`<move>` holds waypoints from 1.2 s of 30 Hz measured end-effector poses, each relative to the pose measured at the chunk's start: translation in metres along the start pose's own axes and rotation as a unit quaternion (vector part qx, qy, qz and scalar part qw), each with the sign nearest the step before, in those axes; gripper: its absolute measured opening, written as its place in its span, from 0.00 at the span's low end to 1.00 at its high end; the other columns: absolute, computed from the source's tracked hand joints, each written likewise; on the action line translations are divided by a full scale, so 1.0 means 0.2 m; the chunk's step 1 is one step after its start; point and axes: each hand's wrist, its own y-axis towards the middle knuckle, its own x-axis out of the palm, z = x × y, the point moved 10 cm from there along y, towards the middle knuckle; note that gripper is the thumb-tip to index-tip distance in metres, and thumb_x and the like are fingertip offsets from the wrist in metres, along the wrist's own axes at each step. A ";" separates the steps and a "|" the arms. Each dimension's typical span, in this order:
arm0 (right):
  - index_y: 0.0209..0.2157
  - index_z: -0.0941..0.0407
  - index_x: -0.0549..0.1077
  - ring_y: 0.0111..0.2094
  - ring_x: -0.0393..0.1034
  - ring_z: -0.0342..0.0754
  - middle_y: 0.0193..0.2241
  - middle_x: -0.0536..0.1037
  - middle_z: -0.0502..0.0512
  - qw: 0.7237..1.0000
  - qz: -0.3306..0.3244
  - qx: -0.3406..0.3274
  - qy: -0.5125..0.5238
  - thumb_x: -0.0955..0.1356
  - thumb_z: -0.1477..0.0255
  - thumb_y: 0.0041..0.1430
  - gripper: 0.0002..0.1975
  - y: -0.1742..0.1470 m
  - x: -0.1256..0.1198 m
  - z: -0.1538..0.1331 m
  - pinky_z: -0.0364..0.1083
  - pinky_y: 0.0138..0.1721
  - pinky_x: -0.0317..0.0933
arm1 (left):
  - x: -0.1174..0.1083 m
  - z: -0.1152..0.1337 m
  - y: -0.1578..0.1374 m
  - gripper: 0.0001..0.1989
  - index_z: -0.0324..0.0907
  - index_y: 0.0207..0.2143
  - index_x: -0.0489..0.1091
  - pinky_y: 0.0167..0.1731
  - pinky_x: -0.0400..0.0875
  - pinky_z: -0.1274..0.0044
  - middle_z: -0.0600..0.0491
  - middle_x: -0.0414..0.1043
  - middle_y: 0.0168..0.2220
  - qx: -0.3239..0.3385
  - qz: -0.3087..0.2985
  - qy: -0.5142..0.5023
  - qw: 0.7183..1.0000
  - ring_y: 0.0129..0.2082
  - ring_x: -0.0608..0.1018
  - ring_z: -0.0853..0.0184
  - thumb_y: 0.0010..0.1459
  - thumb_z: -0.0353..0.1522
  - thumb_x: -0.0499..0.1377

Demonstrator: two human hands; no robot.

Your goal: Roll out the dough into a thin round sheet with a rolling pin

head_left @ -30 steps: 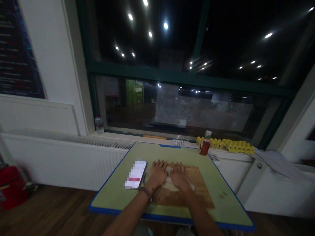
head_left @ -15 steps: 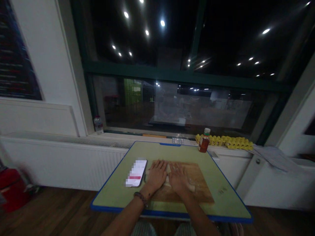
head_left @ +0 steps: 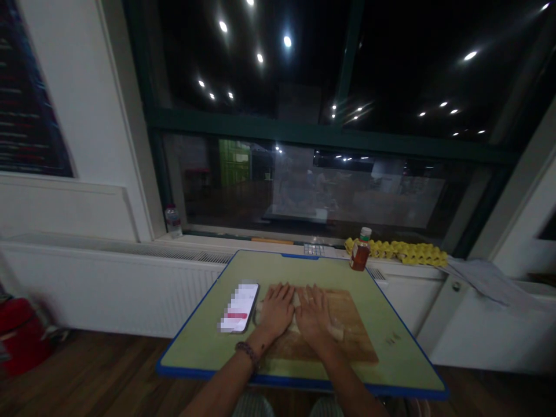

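A wooden board (head_left: pixel 358 324) lies on the small table, with pale dough (head_left: pixel 337 331) across it. My left hand (head_left: pixel 278 310) lies palm down over the dough, its fingers stretched forward and slightly apart. Close beside it, my right hand (head_left: pixel 311 315) presses flat in the same way. Both hands are open, and they hide most of the dough; bits of it show at the outer sides and between the hands. Left of the board, near my left hand, rests a phone (head_left: pixel 240 308) with its screen lit.
The pale green table (head_left: pixel 208 347) has a blue rim. A bottle of reddish-brown liquid (head_left: pixel 359 250) stands at its back right corner. Yellow egg trays (head_left: pixel 403 252) and a clear plastic bottle (head_left: pixel 173 221) sit on the windowsill. A white radiator (head_left: pixel 113 289) runs behind.
My right hand's fingers have spread a little on the dough. The left hand stays nearly in place, and the dough shows no clear change.
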 end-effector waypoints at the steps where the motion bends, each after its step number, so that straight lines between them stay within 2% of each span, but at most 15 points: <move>1: 0.64 0.55 0.57 0.68 0.36 0.56 0.66 0.54 0.57 1.000 0.012 0.000 0.005 0.54 0.70 0.65 0.27 -0.03 -0.01 -0.01 0.58 0.64 0.26 | -0.01 0.00 -0.03 0.26 0.41 0.63 0.58 0.64 0.47 0.62 0.49 0.56 0.65 0.004 0.007 -0.003 1.000 0.65 0.57 0.59 0.63 0.31 0.45; 5: 0.64 0.53 0.57 0.67 0.40 0.55 0.65 0.56 0.56 0.999 0.034 0.002 0.013 0.54 0.70 0.65 0.27 -0.06 -0.04 -0.03 0.58 0.65 0.27 | -0.02 0.00 -0.06 0.26 0.41 0.63 0.57 0.64 0.47 0.63 0.50 0.56 0.65 0.005 0.021 -0.008 1.000 0.65 0.56 0.60 0.63 0.31 0.45; 12: 0.61 0.57 0.63 0.67 0.41 0.58 0.63 0.60 0.61 0.999 0.030 0.033 0.028 0.55 0.66 0.64 0.26 0.11 -0.02 0.07 0.58 0.64 0.32 | 0.00 -0.01 0.11 0.25 0.41 0.62 0.60 0.61 0.51 0.60 0.47 0.59 0.64 -0.027 0.004 -0.002 1.000 0.65 0.58 0.57 0.64 0.32 0.43; 19: 0.53 0.62 0.71 0.65 0.46 0.56 0.58 0.67 0.63 0.987 0.156 0.030 0.037 0.57 0.67 0.63 0.23 0.23 -0.15 0.14 0.54 0.64 0.33 | 0.00 -0.06 0.24 0.24 0.40 0.60 0.61 0.60 0.53 0.65 0.47 0.63 0.62 -0.079 0.018 -0.037 0.996 0.62 0.62 0.58 0.63 0.36 0.46; 21: 0.52 0.63 0.72 0.64 0.48 0.57 0.57 0.68 0.64 0.983 0.175 0.031 0.037 0.57 0.67 0.64 0.22 0.26 -0.17 0.15 0.53 0.64 0.34 | 0.00 -0.08 0.27 0.24 0.38 0.59 0.63 0.59 0.55 0.66 0.46 0.65 0.60 -0.091 0.022 -0.043 0.995 0.61 0.64 0.58 0.63 0.37 0.47; 26: 0.51 0.64 0.72 0.63 0.50 0.57 0.56 0.69 0.66 0.982 0.185 0.035 0.019 0.56 0.68 0.64 0.22 0.31 -0.18 0.16 0.54 0.64 0.37 | 0.02 -0.11 0.33 0.22 0.37 0.53 0.67 0.56 0.59 0.67 0.43 0.70 0.55 -0.105 0.019 -0.049 0.993 0.57 0.68 0.57 0.61 0.38 0.49; 36: 0.49 0.64 0.73 0.62 0.52 0.56 0.56 0.69 0.67 0.983 0.177 0.039 0.014 0.57 0.68 0.64 0.21 0.41 -0.15 0.19 0.53 0.64 0.38 | 0.03 -0.14 0.41 0.20 0.37 0.50 0.68 0.54 0.60 0.68 0.43 0.69 0.54 -0.121 0.000 -0.054 0.991 0.56 0.68 0.57 0.59 0.37 0.50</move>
